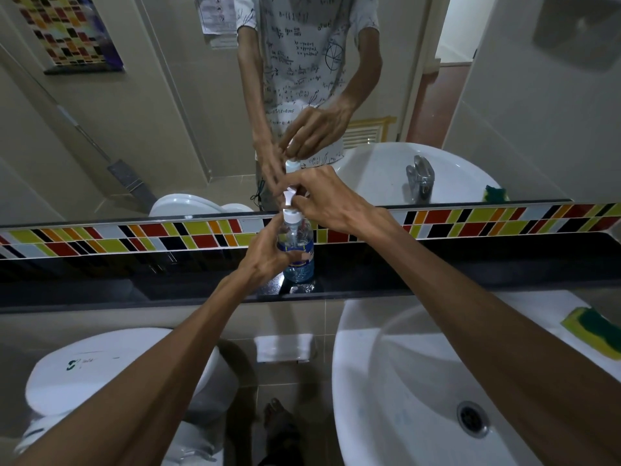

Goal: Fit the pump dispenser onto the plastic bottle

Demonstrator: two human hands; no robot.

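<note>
A clear plastic bottle (300, 253) with a blue label stands upright on the black shelf (134, 280) below the mirror. My left hand (268, 253) wraps around its body from the left. The white pump dispenser (290, 210) sits on the bottle's neck, its collar at the mouth and its head above. My right hand (322, 200) pinches the pump head from above and to the right. The mirror repeats both hands and the bottle top.
A white sink (420, 381) with a drain lies at the lower right, and a yellow-green sponge (594, 327) rests on its rim. A white toilet tank lid (100, 364) is at the lower left. Coloured tiles (134, 235) run behind the shelf under the mirror (134, 129).
</note>
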